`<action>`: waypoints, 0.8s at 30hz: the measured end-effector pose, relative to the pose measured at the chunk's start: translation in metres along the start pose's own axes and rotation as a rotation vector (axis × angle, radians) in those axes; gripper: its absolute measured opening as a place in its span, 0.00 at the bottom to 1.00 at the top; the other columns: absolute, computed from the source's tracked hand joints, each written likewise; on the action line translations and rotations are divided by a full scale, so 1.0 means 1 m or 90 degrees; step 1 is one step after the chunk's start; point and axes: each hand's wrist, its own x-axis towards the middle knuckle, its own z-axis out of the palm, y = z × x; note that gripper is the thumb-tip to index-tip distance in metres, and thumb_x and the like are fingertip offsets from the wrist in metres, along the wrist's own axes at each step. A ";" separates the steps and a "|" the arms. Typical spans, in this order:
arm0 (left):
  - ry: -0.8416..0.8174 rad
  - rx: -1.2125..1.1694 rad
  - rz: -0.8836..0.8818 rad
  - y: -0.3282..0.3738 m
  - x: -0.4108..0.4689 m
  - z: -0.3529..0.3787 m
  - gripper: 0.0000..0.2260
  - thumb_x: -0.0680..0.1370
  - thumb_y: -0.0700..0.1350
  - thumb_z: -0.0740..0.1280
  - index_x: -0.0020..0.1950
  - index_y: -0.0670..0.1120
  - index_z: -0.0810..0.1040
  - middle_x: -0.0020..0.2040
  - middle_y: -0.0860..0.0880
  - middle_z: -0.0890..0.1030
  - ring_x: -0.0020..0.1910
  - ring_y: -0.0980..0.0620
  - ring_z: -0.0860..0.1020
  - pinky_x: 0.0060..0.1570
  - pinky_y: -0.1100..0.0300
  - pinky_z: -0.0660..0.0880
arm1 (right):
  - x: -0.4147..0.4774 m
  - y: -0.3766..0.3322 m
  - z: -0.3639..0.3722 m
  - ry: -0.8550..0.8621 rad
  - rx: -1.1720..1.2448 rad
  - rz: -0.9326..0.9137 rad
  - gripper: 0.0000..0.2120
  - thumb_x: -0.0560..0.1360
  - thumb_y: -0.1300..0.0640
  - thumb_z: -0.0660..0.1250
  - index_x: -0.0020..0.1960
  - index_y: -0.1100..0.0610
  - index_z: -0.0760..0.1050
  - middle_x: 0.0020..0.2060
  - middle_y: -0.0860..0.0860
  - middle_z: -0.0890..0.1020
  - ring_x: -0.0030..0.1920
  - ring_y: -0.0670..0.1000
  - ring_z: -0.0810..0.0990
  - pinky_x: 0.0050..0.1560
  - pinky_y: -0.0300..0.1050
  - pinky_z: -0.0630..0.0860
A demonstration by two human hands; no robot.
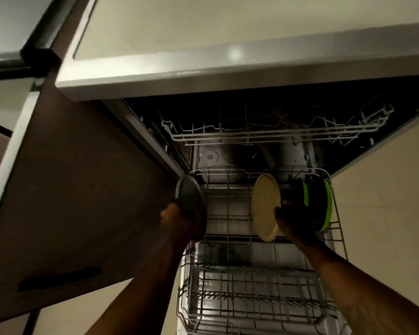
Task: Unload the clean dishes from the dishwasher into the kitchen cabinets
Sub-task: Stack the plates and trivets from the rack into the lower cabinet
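While the left hand gripped a dark grey plate and the right hand gripped a beige plate at the far end of the pulled-out lower rack, green-rimmed plates stood in it just beside the beige one; unloading seemed well along, with these dishes yet to reach a cabinet.

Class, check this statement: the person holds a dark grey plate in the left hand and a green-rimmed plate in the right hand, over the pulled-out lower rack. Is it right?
Not quite. The head view shows the right hand gripping a cream plate; the green-rimmed plates stand in the lower rack beside it. The left hand does hold the dark grey plate.
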 end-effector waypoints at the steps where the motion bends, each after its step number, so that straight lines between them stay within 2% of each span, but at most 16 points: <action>1: 0.016 0.003 0.003 -0.002 -0.001 -0.005 0.11 0.79 0.43 0.68 0.57 0.37 0.80 0.54 0.38 0.82 0.54 0.37 0.80 0.49 0.52 0.76 | -0.004 -0.003 -0.002 -0.002 -0.015 -0.005 0.13 0.76 0.53 0.69 0.56 0.59 0.81 0.46 0.54 0.84 0.47 0.55 0.82 0.48 0.40 0.77; 3: 0.019 0.021 0.071 -0.005 -0.003 -0.017 0.12 0.80 0.45 0.69 0.55 0.36 0.80 0.52 0.39 0.83 0.51 0.40 0.81 0.44 0.56 0.73 | -0.014 -0.013 -0.008 0.008 -0.021 -0.021 0.10 0.78 0.55 0.70 0.54 0.61 0.81 0.36 0.48 0.80 0.36 0.46 0.77 0.33 0.26 0.68; 4: 0.027 0.033 0.102 -0.007 -0.005 -0.022 0.12 0.80 0.44 0.69 0.56 0.36 0.79 0.52 0.40 0.83 0.50 0.42 0.81 0.42 0.59 0.71 | -0.020 -0.017 -0.011 0.016 -0.006 -0.029 0.08 0.78 0.57 0.70 0.53 0.62 0.81 0.33 0.47 0.79 0.33 0.44 0.73 0.29 0.26 0.65; 6: 0.031 -0.007 0.111 -0.005 -0.008 -0.036 0.13 0.80 0.43 0.68 0.60 0.35 0.77 0.52 0.43 0.81 0.49 0.46 0.81 0.40 0.63 0.70 | -0.032 -0.028 -0.016 0.034 0.042 -0.044 0.06 0.78 0.61 0.70 0.51 0.63 0.81 0.33 0.51 0.79 0.31 0.43 0.74 0.28 0.29 0.65; 8: 0.047 -0.025 0.130 0.002 -0.012 -0.047 0.14 0.82 0.42 0.65 0.63 0.35 0.74 0.53 0.42 0.79 0.47 0.49 0.78 0.36 0.68 0.69 | -0.043 -0.036 -0.020 0.048 0.079 -0.068 0.06 0.77 0.62 0.69 0.43 0.64 0.78 0.31 0.55 0.78 0.31 0.50 0.77 0.29 0.38 0.69; 12: 0.032 -0.035 0.167 0.012 -0.020 -0.057 0.13 0.84 0.41 0.62 0.64 0.34 0.74 0.56 0.38 0.79 0.54 0.42 0.80 0.46 0.62 0.71 | -0.065 -0.058 -0.024 0.092 0.110 -0.170 0.11 0.74 0.64 0.69 0.35 0.60 0.71 0.27 0.56 0.72 0.27 0.49 0.70 0.29 0.42 0.65; 15: -0.004 -0.084 0.161 0.020 -0.031 -0.058 0.11 0.84 0.40 0.62 0.61 0.34 0.77 0.56 0.38 0.80 0.54 0.42 0.80 0.45 0.66 0.68 | -0.085 -0.076 -0.027 0.123 0.079 -0.242 0.07 0.73 0.62 0.71 0.39 0.55 0.76 0.29 0.50 0.77 0.30 0.46 0.75 0.31 0.44 0.73; 16: -0.020 -0.113 0.149 0.024 -0.036 -0.059 0.12 0.84 0.41 0.61 0.60 0.35 0.77 0.55 0.39 0.81 0.52 0.44 0.80 0.43 0.67 0.68 | -0.092 -0.081 -0.029 0.118 0.067 -0.253 0.05 0.73 0.61 0.72 0.42 0.52 0.78 0.32 0.47 0.80 0.32 0.46 0.78 0.33 0.44 0.77; 18: -0.050 -0.176 0.123 0.030 -0.045 -0.059 0.12 0.85 0.43 0.60 0.58 0.37 0.78 0.51 0.41 0.81 0.44 0.50 0.79 0.38 0.68 0.70 | -0.106 -0.090 -0.033 0.109 0.061 -0.289 0.07 0.73 0.59 0.72 0.49 0.50 0.80 0.37 0.44 0.82 0.37 0.46 0.81 0.37 0.44 0.80; 21: -0.083 -0.255 0.059 0.034 -0.054 -0.056 0.13 0.86 0.50 0.58 0.49 0.45 0.77 0.46 0.43 0.81 0.39 0.51 0.76 0.37 0.60 0.73 | -0.123 -0.098 -0.038 0.100 0.008 -0.417 0.10 0.72 0.59 0.73 0.53 0.52 0.81 0.42 0.46 0.82 0.40 0.48 0.82 0.39 0.43 0.80; 24: -0.097 -0.358 -0.020 0.042 -0.065 -0.057 0.17 0.86 0.55 0.55 0.43 0.49 0.73 0.39 0.47 0.77 0.35 0.52 0.74 0.35 0.60 0.71 | -0.135 -0.106 -0.035 0.114 -0.041 -0.493 0.11 0.71 0.56 0.69 0.53 0.54 0.83 0.46 0.51 0.83 0.43 0.54 0.83 0.43 0.48 0.82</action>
